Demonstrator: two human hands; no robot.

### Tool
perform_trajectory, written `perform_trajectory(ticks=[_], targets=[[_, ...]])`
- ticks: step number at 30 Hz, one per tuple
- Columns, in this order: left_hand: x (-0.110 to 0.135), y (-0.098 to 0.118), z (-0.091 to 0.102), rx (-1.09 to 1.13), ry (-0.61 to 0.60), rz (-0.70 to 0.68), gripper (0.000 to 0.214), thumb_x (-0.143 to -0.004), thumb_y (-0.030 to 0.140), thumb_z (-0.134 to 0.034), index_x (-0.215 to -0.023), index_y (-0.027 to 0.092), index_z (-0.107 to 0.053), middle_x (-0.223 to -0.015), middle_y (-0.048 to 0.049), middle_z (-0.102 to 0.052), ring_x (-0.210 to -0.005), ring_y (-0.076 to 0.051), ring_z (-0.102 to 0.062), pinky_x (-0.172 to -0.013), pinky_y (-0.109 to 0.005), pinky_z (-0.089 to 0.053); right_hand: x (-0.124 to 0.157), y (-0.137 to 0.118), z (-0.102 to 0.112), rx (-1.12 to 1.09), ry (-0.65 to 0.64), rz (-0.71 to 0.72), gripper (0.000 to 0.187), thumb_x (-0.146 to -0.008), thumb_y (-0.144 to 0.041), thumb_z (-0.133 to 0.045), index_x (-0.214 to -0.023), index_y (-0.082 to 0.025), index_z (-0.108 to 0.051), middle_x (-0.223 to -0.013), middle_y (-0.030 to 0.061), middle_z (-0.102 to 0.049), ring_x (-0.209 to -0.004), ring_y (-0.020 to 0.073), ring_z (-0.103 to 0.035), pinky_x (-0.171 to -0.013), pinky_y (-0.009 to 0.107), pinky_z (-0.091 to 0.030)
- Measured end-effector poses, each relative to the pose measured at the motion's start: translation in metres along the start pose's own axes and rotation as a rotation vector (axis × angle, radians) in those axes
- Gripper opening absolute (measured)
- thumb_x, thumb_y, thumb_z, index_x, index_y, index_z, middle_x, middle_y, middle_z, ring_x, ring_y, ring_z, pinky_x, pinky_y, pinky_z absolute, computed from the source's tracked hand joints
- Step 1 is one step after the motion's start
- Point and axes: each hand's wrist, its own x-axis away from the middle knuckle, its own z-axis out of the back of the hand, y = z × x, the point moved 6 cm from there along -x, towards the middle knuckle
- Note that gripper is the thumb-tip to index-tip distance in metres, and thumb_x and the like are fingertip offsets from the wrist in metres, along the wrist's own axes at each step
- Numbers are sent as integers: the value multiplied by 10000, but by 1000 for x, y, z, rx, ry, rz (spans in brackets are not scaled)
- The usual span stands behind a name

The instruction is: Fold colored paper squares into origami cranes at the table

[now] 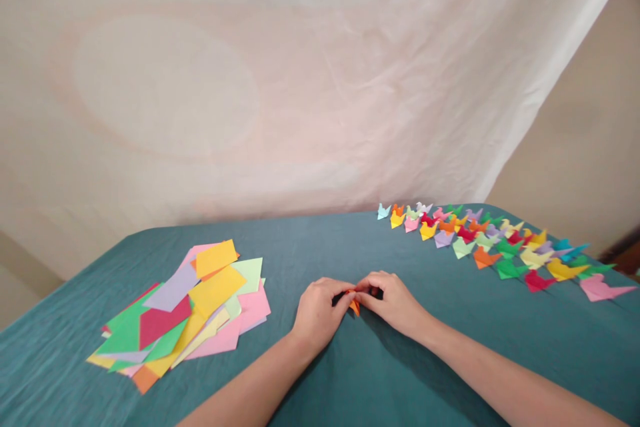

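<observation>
A small folded piece of orange paper is pinched between my two hands, just above the table's middle. My left hand grips it from the left with thumb and fingers pressed together. From the right, my right hand pinches it at the same spot, fingertips almost touching those of the left. Only a pointed lower tip of the paper shows; the fingers hide the rest, so its full shape cannot be made out.
To the left lies a loose pile of coloured paper sheets. Rows of folded paper birds in many colours stand at the back right. A teal cloth covers the table, and a pale cloth sheet hangs behind it.
</observation>
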Motion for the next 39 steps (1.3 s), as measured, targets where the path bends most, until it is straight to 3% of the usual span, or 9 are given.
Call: perform_trajectory(ticks=[9,18,24,27,33,39], targets=[[2,9,-1,-79,-15,-73,173,-858,245,-548,-954,283,-687,-920,36,-700,-844,-159,-605,-815,-270,-453,3,-2,2,38,31,1,90,-800,-248,-604,-757,-227,-681,-715,-7,-657,-698,160,-560,-676,286,-376],[3,12,-2,-119,-17,-114,214,-902,253,-477,-982,273,-675,-951,33,-696,-864,-157,-599,-834,-278,-440,2,-2,2,74,31,4,101,-807,-265,-600,-752,-219,-671,-712,-1,-644,-709,168,-558,-702,306,-386],[4,12,-3,-152,-28,-115,212,-900,246,-478,-985,273,-671,-984,39,-689,-895,-159,-594,-846,-278,-438,8,0,8,28,-3,63,128,-841,-220,-544,-804,-206,-666,-788,19,-617,-707,149,-566,-677,281,-418],[4,12,-3,-172,-36,-107,214,-891,241,-485,-1006,268,-665,-999,34,-686,-912,-165,-591,-849,-281,-439,14,-4,14,68,-17,142,162,-856,-187,-508,-821,-202,-665,-829,32,-605,-742,148,-564,-685,275,-422],[3,13,-3,-189,-52,-116,215,-872,217,-498,-1005,258,-663,-991,16,-686,-916,-170,-589,-851,-290,-438,24,-20,14,302,-110,440,213,-876,-175,-490,-957,-245,-674,-871,40,-617,-811,165,-553,-749,324,-387],[5,13,-4,-196,-56,-130,222,-868,209,-499,-1012,254,-661,-1027,9,-678,-942,-182,-581,-869,-313,-433,27,-24,14,376,-79,550,240,-890,-166,-450,-999,-221,-657,-870,50,-621,-799,162,-555,-745,337,-370]])
